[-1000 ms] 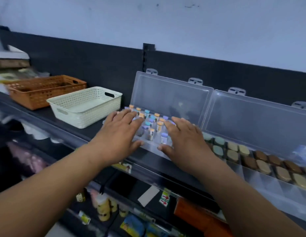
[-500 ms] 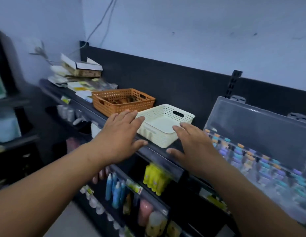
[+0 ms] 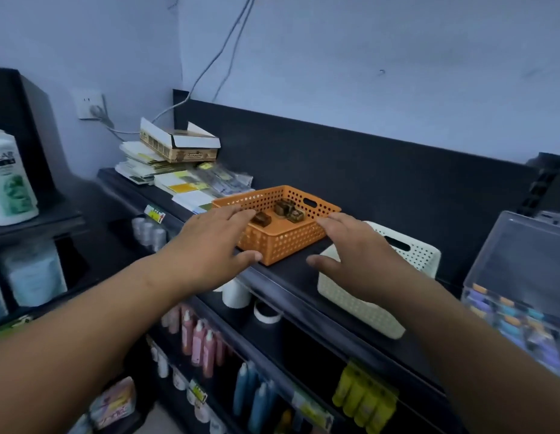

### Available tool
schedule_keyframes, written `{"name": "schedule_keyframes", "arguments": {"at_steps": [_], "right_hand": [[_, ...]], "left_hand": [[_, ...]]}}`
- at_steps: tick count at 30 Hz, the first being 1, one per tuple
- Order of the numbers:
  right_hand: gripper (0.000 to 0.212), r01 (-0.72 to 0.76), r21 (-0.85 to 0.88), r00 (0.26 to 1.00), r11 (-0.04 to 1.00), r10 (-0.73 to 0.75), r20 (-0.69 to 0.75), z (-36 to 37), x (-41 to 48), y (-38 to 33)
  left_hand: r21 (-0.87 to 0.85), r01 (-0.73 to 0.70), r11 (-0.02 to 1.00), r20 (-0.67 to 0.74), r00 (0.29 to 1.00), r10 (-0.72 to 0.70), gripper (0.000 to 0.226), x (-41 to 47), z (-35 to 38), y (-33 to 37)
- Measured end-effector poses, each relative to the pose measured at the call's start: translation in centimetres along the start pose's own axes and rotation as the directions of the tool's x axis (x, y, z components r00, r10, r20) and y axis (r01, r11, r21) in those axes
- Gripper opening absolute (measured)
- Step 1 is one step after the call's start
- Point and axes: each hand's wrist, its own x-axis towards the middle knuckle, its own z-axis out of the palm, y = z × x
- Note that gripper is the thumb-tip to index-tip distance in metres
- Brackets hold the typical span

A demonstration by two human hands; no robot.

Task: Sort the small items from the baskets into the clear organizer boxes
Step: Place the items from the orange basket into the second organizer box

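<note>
Over the near rim of the orange basket, the fingers of the left hand lie straight and spread, holding nothing. The right hand is likewise released, beside the basket's right corner and above the white basket. Small brown items sit in the orange basket on the black shelf. The clear organizer box stands far right. Both forearms reach forward, palms down.
</note>
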Motion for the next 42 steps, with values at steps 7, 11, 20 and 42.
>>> {"name": "schedule_keyframes", "arguments": {"at_steps": [7,11,20,42], "right_hand": [[0.074,0.04,0.081,0.998,0.996,-0.044,0.044,2.5,11.1,-0.1],[0.075,0.057,0.107,0.993,0.993,-0.067,0.096,4.7,17.4,-0.8],[0.04,-0.095,0.252,0.932,0.963,-0.003,0.363,10.2,26.6,-3.9],[0.038,-0.481,0.612,0.831,0.628,0.549,0.09,9.6,27.6,-2.9]], "left_hand": [[0.013,0.038,0.999,-0.018,0.999,-0.037,0.075,6.1,0.3,-5.1],[0.031,0.043,0.999,-0.022,0.999,-0.043,0.073,9.9,1.1,-7.9],[-0.038,-0.061,0.997,-0.025,0.998,0.061,0.073,17.6,3.2,-14.7],[-0.387,-0.515,0.765,0.153,0.782,0.604,0.065,32.3,8.6,-17.3]]}}
